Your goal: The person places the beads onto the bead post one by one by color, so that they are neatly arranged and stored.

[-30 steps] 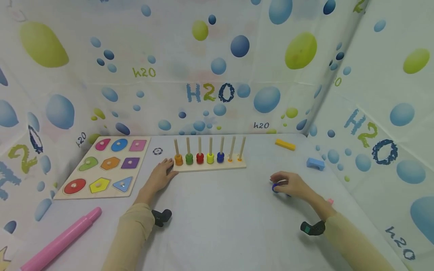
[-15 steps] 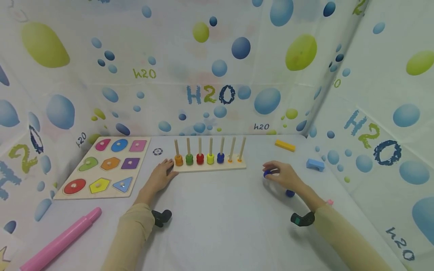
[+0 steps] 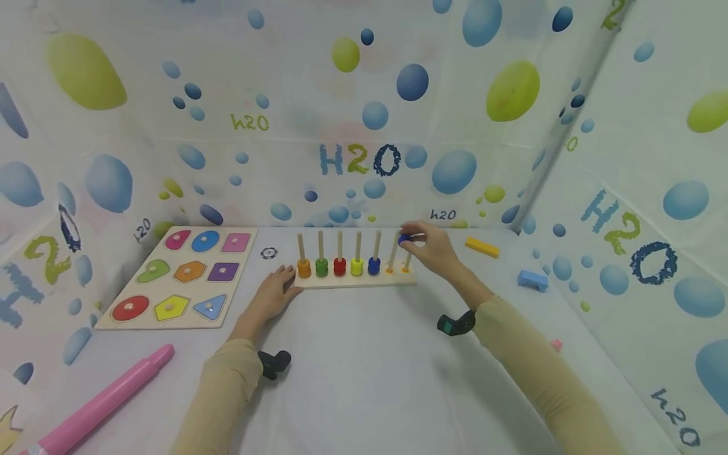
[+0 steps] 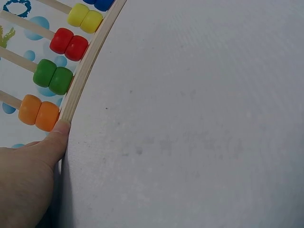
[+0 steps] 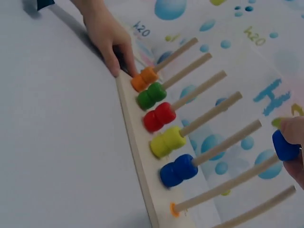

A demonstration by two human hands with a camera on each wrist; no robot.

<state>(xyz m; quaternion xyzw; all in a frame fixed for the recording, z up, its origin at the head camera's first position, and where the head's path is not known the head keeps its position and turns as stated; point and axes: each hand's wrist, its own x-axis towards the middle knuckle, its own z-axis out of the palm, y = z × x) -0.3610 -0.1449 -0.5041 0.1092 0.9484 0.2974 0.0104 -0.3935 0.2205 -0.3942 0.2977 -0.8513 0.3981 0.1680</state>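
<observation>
A wooden peg rack (image 3: pixel 355 282) (image 5: pixel 140 156) stands at the back middle of the table with seven upright pegs. Orange (image 3: pixel 304 268), green (image 3: pixel 321 267), red (image 3: pixel 339 266), yellow (image 3: pixel 356 266) and blue (image 3: pixel 373 266) beads sit on the first five pegs; the two right pegs are bare. My right hand (image 3: pixel 430 247) pinches a dark blue bead (image 3: pixel 404 239) (image 5: pixel 285 146) at the top of the bare pegs. My left hand (image 3: pixel 274 294) rests with straight fingers against the rack's left end (image 4: pixel 66 118).
A shape puzzle board (image 3: pixel 179 276) lies at the left, a pink tube (image 3: pixel 99 402) at the front left. A yellow block (image 3: pixel 482 246) and a light blue block (image 3: pixel 533 280) lie at the right, a small pink piece (image 3: pixel 556 345) near the right wall.
My right hand lifted the dark blue bead from the table at the right and carried it left and back to the tops of the bare pegs. The left hand stayed put.
</observation>
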